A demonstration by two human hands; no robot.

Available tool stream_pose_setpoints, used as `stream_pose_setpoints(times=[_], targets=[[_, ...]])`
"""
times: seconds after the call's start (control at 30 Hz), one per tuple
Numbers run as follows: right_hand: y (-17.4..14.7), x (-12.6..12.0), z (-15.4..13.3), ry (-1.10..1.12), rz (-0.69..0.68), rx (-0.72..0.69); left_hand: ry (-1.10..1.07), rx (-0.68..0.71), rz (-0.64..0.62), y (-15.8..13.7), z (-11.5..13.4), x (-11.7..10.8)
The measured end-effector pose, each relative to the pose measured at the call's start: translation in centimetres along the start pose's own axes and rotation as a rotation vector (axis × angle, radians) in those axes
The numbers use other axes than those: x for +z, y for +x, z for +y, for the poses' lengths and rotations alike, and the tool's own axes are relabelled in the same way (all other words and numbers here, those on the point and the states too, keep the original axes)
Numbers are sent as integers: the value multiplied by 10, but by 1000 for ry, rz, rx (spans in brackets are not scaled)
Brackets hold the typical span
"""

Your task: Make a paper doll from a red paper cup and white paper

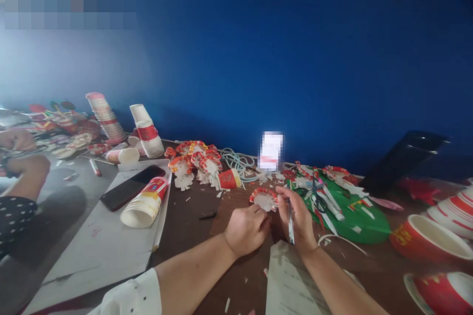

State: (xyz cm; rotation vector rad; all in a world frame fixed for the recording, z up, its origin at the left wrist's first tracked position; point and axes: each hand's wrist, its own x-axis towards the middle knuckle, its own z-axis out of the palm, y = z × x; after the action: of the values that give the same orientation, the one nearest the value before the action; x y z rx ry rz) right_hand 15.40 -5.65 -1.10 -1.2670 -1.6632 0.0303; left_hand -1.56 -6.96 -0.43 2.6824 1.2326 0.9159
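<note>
A cut paper cup (pixel 264 199) with a red, yellow and white folded rim and a pale inside sits at the middle of the brown table. My left hand (pixel 246 230) rests on the table, its curled fingers closed on the cup's near edge. In my right hand (pixel 298 219) is a slim pen (pixel 291 226), silver and dark, its back end pointing down toward me. That hand's fingertips are at the cup's right side, and the pen's tip is hidden. A red paper cup (pixel 229 179) lies on its side beyond my left hand, next to several similar cut cups (pixel 199 160).
Scissors (pixel 318 199) and paper scraps lie on a green sheet (pixel 364 226) at right. Printed paper (pixel 291 285) lies under my right forearm. At left are a phone (pixel 131 188), stacked cups (pixel 145 203) and another person's arm (pixel 27 177). A blue partition (pixel 236 59) stands behind.
</note>
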Motion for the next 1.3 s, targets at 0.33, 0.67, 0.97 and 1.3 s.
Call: stream_pose_setpoints(times=[0.33, 0.67, 0.97, 1.3], targets=[[-2, -2, -4, 44, -37, 32, 1, -56, -91, -1, 1, -4], [1, -6, -11, 93, -6, 113, 16, -26, -177, -3, 6, -6], [4, -6, -10, 66, 67, 140, 103, -73, -312, -4, 13, -16], [9, -3, -4, 95, 26, 214, 250, -108, -478, 10, 4, -7]])
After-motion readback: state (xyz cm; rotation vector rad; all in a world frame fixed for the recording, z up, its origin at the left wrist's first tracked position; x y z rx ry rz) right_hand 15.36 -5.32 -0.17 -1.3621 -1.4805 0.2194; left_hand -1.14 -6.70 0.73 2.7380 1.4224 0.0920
